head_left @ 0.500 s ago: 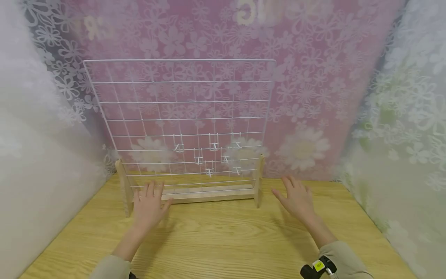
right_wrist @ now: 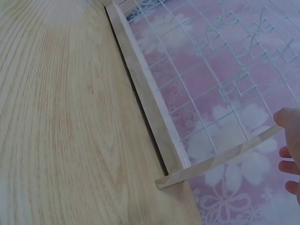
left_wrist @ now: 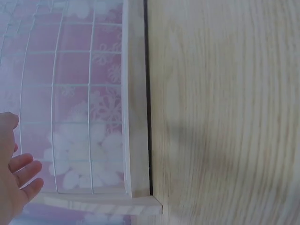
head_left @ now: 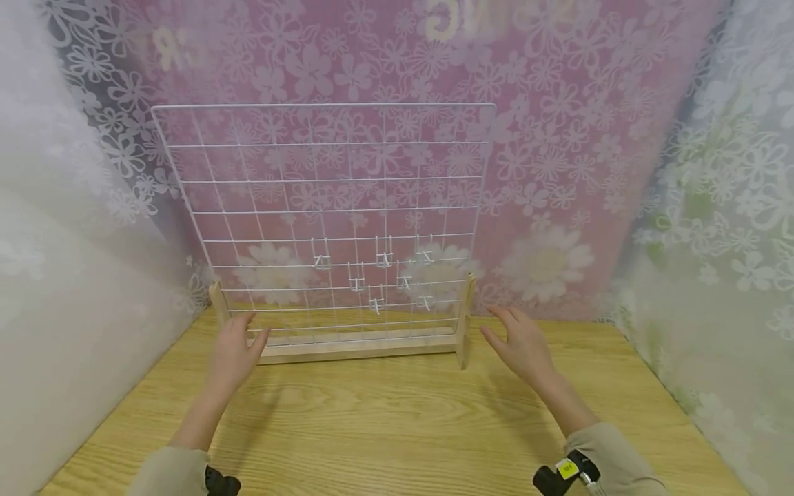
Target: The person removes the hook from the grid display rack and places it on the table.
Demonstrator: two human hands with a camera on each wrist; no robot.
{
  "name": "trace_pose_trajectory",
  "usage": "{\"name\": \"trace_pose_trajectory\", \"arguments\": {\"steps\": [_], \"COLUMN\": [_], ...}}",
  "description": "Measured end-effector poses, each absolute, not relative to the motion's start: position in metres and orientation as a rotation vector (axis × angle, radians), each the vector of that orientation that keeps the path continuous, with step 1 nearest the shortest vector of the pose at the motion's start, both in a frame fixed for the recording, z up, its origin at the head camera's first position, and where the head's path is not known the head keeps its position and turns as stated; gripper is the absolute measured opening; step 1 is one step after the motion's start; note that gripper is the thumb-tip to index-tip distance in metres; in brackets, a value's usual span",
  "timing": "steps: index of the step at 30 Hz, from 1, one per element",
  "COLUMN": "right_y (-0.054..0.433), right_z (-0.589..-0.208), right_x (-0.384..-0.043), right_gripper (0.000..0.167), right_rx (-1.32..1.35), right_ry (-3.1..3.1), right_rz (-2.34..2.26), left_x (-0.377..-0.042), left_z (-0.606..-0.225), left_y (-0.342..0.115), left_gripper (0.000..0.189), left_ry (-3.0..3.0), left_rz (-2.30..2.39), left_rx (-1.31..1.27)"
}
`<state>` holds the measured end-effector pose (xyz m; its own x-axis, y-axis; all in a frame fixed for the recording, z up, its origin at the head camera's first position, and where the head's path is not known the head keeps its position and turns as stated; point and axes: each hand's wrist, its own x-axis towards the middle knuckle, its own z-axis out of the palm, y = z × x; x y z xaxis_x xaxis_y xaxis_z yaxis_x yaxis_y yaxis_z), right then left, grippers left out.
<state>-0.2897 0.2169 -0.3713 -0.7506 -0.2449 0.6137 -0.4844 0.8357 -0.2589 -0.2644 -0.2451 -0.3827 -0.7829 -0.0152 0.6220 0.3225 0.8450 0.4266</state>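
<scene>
A white wire grid rack (head_left: pixel 322 105) stands upright on the table in a wooden base (head_left: pixel 360 349) with a post at each end. Several white wire hooks (head_left: pixel 384 260) hang on its lower middle part. My left hand (head_left: pixel 231 353) is at the left post, covering its lower part; its fingers are slightly bent, and whether they touch the wood cannot be told. To the right of the right post (head_left: pixel 463 331), my right hand (head_left: pixel 522 348) hovers with thumb and fingers spread apart, holding nothing. The right wrist view shows the thumb near the post's end (right_wrist: pixel 225 157).
The wood-grain table (head_left: pixel 384 427) extends in front of the rack. Behind it hangs a pink flowered backdrop (head_left: pixel 558 172), and pale patterned sheets (head_left: pixel 738 275) close off both sides. Each sleeve carries a black wrist camera (head_left: pixel 561 475).
My left hand has moved left, from in front of the base to the left post, and has turned more sideways. The right hand has shifted only slightly, its fingers drawn closer together.
</scene>
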Motion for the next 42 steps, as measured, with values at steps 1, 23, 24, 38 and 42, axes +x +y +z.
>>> {"name": "trace_pose_trajectory", "arguments": {"steps": [1,23,24,38,42], "right_y": [0.216,0.204,0.203,0.195,0.191], "right_z": [-0.370,-0.326,-0.324,-0.290,-0.283], "right_x": [-0.290,-0.304,-0.305,-0.319,-0.322], "right_gripper": [0.042,0.030,0.030,0.031,0.032], "right_rx": [0.544,0.765,0.775,0.835,0.823], "right_ry": [-2.425,-2.395,-2.397,-2.455,-2.476], "right_rz": [0.558,0.757,0.762,0.868,0.895], "left_x": [-0.264,-0.277,-0.278,-0.287,-0.291], "left_z": [-0.380,-0.325,-0.323,-0.309,-0.310], "left_y": [-0.247,-0.308,-0.310,-0.322,-0.320], "left_gripper": [0.044,0.049,0.049,0.052,0.049], "left_ry": [-2.402,-2.548,-2.552,-2.674,-2.662], "left_rz": [-0.730,-0.845,-0.855,-0.919,-0.936], "left_rx": [-0.200,-0.051,-0.043,0.020,0.007]}}
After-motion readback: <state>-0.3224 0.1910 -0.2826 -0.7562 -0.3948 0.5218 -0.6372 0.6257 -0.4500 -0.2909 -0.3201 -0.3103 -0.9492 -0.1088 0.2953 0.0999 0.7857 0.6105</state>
